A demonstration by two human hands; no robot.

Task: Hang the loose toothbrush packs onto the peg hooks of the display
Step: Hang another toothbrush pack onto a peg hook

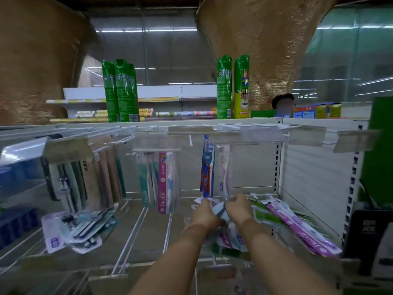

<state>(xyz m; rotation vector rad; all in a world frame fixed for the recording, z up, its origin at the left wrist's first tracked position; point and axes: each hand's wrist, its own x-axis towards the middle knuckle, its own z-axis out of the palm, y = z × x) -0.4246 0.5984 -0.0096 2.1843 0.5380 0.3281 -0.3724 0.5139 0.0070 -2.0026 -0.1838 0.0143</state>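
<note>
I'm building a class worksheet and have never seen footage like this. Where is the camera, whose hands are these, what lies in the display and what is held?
No machine here: a person wears a wide-angle camera on the head, looking forward and down, so the two bare arms are their own. The left hand and right hand meet at a bundle of toothbrush packs, both gripping it. Above, other packs hang from peg hooks, such as a blue pack and a pink pack. Loose purple packs lie piled to the right, more loose packs to the left. Green spray cans stand on top of the display.
</note>
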